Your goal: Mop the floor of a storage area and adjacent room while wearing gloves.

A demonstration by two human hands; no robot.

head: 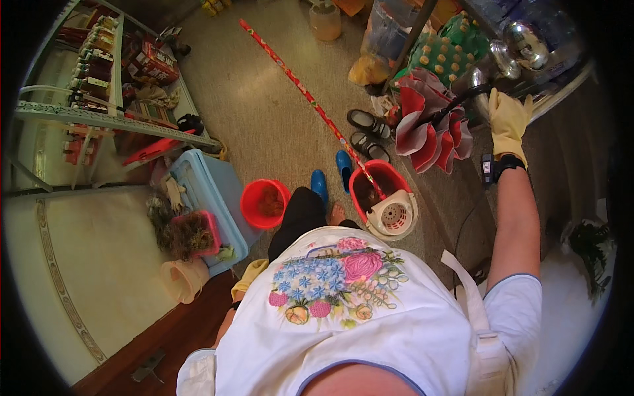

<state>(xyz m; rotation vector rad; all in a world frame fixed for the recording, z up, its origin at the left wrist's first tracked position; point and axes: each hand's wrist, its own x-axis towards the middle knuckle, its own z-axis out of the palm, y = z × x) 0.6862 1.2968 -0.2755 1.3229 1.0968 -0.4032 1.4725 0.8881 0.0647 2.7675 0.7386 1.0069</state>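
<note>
My right hand (507, 119), in a pale yellow rubber glove, reaches out to the edge of a metal rack (569, 96). It is beside shiny steel vessels (525, 47) and the dark curved handle of a folded red-and-grey umbrella (433, 128); whether its fingers grip anything is hidden. Low by my side, my left hand (251, 276) is also gloved in yellow and mostly covered by my white shirt. Before my feet, a red mop bucket (355, 175) with a white wringer basket (395, 214) holds a mop, whose red patterned handle (312, 101) leans away across the floor.
A red bucket (252, 200) with brownish contents stands left of my leg. Blue shoes (319, 187) and dark shoes (369, 123) lie on the floor. At left are a light blue storage box (223, 198) and a metal shelf (114, 116) bearing bottles.
</note>
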